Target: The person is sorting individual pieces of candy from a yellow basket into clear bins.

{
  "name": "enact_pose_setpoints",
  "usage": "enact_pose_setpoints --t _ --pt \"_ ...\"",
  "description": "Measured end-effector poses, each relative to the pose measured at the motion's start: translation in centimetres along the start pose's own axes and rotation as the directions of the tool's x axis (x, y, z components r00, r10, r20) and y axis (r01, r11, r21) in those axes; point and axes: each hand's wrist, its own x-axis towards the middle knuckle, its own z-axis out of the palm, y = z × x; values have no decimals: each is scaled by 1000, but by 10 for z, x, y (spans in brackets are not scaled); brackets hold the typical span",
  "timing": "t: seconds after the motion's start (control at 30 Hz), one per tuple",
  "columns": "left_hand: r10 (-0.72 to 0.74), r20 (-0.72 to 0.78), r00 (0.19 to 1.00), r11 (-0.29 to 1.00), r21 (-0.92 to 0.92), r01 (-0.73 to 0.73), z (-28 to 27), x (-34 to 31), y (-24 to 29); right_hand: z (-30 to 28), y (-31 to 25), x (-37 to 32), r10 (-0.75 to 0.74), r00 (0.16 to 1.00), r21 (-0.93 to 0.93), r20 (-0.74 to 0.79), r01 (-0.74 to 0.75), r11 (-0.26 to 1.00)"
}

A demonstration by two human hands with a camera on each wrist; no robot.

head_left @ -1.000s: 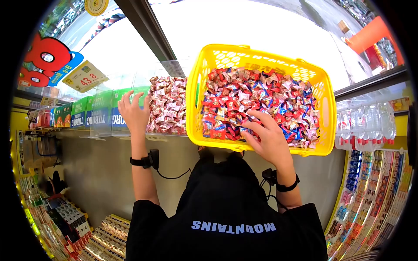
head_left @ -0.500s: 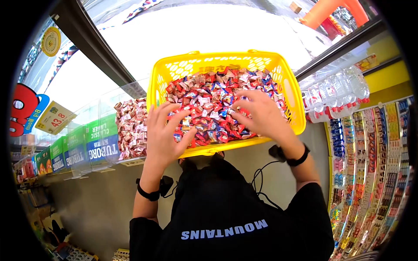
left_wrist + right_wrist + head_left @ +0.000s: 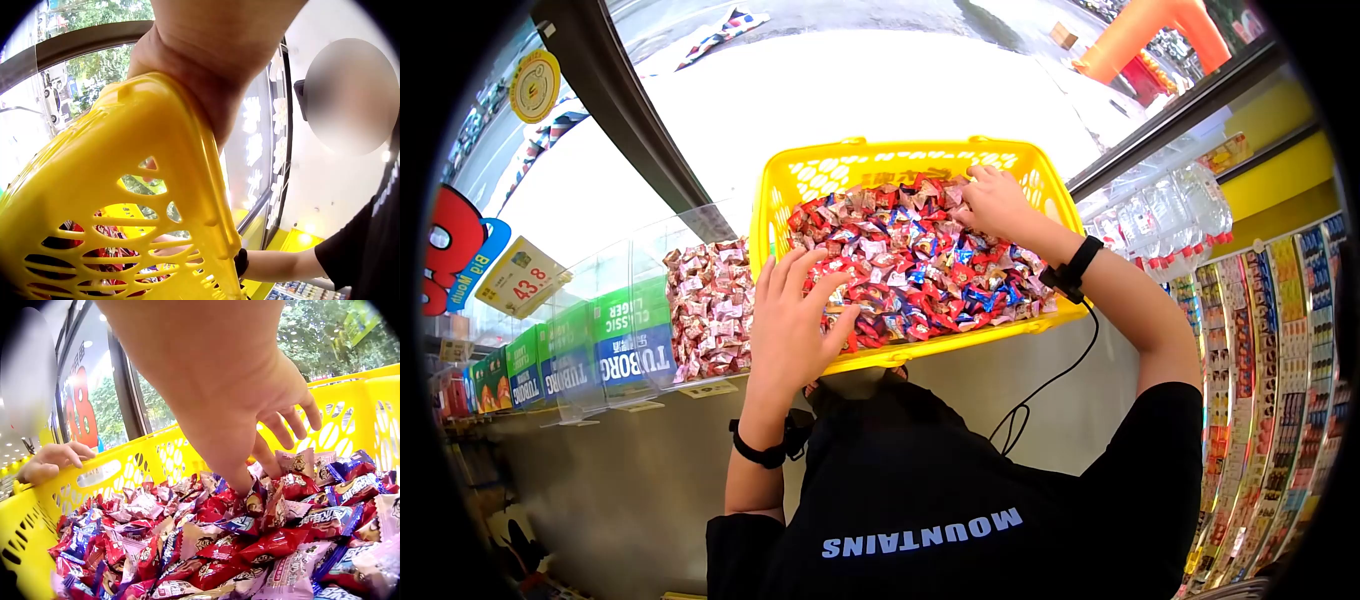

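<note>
A yellow basket [image 3: 1055, 200] full of wrapped candies [image 3: 910, 260] stands by the window. The left hand [image 3: 790, 315] rests over the basket's left near corner, fingers spread; from the right wrist view, that hand [image 3: 53, 464] lies on the rim. In the left wrist view its palm side [image 3: 194, 94] is against the basket wall [image 3: 94, 181], its fingertips hidden. The right hand [image 3: 998, 205] is at the basket's far right part. Seen from its own wrist, the right hand [image 3: 231, 419] has thumb and forefinger down among the candies [image 3: 281, 544], slightly apart, other fingers loosely bent above.
Pink-wrapped candies [image 3: 708, 310] fill a clear bin left of the basket, beside green and blue beer boxes [image 3: 632, 335]. A price sign [image 3: 523, 278] stands at the far left. Large clear bottles [image 3: 1155, 215] are to the right, with stocked shelves [image 3: 1270, 380] nearer.
The left hand came from the boxes at left onto the basket's left near corner. The right hand moved from the near part of the candies to the far right. The head view has shifted.
</note>
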Motion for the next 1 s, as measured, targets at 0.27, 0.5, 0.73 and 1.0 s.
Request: enact_pose_setpoints --t 0.27,0.5,0.73,1.0 --pt "-4 -27 1000 1000 -18 3 -1 -1 -2 -33 0 12 14 989 228 144 -47 973" --pt "-16 -30 999 999 -44 15 -3 2 3 -107 -66 -24 -77 994 678 -80 111 727" --pt "115 30 993 979 -174 -109 -12 0 4 -118 -145 -70 -35 989 886 -140 141 442" --pt "85 50 995 957 -283 -68 -18 -6 12 -102 -150 -77 -25 994 897 -103 104 429"
